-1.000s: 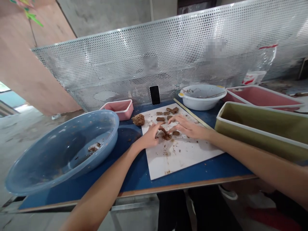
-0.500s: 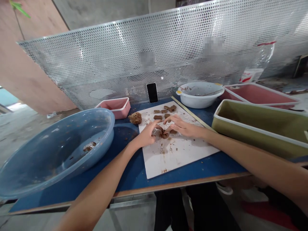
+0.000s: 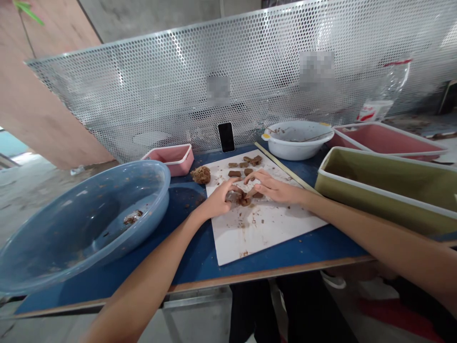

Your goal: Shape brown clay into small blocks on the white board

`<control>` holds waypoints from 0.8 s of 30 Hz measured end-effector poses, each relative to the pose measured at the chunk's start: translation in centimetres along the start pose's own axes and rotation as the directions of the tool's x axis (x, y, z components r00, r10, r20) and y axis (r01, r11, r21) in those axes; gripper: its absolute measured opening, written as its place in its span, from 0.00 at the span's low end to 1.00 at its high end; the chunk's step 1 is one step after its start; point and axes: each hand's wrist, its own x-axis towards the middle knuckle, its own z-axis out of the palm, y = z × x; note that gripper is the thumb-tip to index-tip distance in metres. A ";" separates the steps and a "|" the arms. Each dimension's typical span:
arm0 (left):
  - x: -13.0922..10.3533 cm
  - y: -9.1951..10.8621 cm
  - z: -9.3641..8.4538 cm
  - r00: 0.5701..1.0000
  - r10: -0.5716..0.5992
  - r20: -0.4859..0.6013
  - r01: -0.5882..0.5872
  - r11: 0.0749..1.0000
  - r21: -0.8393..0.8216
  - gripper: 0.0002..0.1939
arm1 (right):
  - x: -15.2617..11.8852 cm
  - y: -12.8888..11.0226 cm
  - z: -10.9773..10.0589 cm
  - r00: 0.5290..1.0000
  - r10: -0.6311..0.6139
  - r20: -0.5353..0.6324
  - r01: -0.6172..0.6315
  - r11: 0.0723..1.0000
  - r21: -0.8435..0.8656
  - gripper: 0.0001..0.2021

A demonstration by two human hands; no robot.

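Note:
A small brown clay-like lump (image 3: 244, 201) lies on a white board (image 3: 228, 243), its upper part covered by fingers. From the left, my left hand (image 3: 219, 197) curls its fingertips against the lump. My right hand (image 3: 273, 187) meets it from the other side, thumb and fingers bent onto it. Just beyond the hands are several brown block-shaped pieces (image 3: 234, 174), with more broken-looking pieces (image 3: 254, 160) behind them. Brown crumbs are scattered over the board. At the board's left edge sits a rough, fibrous brown clump (image 3: 201, 175).
A big blue basin (image 3: 150, 174) stands left, a pink tub (image 3: 182, 164) behind it. A phone (image 3: 226, 137) leans on the perforated metal screen (image 3: 160, 90). To the right are a pale strip (image 3: 285, 167), white basin (image 3: 296, 151), green trough (image 3: 374, 190), pink trough (image 3: 392, 138) and plastic bottle (image 3: 382, 97).
Both hands stay at the brown lump, with only slight finger movement. The right hand's fingers have shifted a little. Everything else stays in place.

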 end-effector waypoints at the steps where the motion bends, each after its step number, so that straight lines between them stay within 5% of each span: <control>1: 0.0 0.0 0.0 1.000 0.001 0.002 -0.001 1.000 -0.005 0.52 | 0.0 0.0 0.0 1.000 0.004 0.002 -0.004 1.000 0.003 0.36; 18: 0.2 0.2 0.0 0.999 0.013 -0.052 -0.013 1.000 0.000 0.48 | -0.2 -0.2 -0.1 0.998 -0.011 -0.062 0.008 0.999 -0.048 0.36; 24: 0.4 0.0 -0.3 0.974 -0.017 -0.226 0.039 0.995 0.092 0.43 | -0.3 -3.0 1.2 0.915 0.252 -0.314 -0.323 0.925 -0.200 0.25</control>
